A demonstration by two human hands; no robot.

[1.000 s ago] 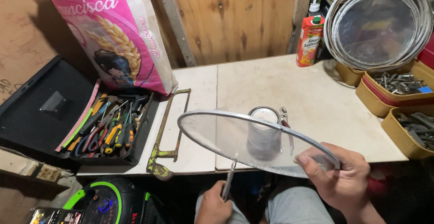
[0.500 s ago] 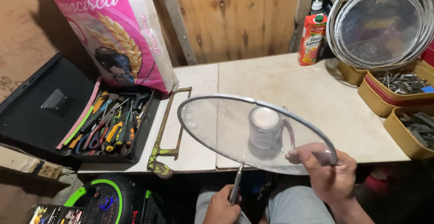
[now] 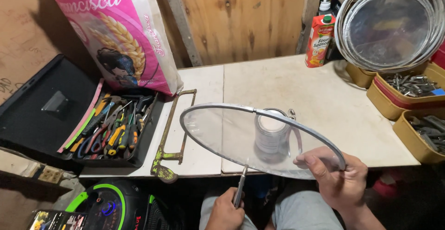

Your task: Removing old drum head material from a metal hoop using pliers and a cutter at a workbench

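Observation:
My right hand (image 3: 340, 179) grips the metal rim of a round glass lid (image 3: 227, 132), holding it tilted over the table's front edge. Through the glass a small tin can (image 3: 270, 130) shows, standing on the white table (image 3: 315, 95). Low in the view, my left hand (image 3: 225, 211) is closed around a thin metal tool (image 3: 241, 188) whose tip touches the lid's near rim.
An open black toolbox (image 3: 111, 128) full of screwdrivers and pliers lies at the left, with a rusty hacksaw frame (image 3: 171, 137) beside it. A pink sack (image 3: 120, 35), a juice carton (image 3: 319, 40), stacked glass lids (image 3: 389, 23) and trays of metal parts (image 3: 410, 88) line the back and right.
The lid has tilted and shifted slightly toward me in my right hand. My left hand has brought the thin tool up until its tip meets the lid's near rim.

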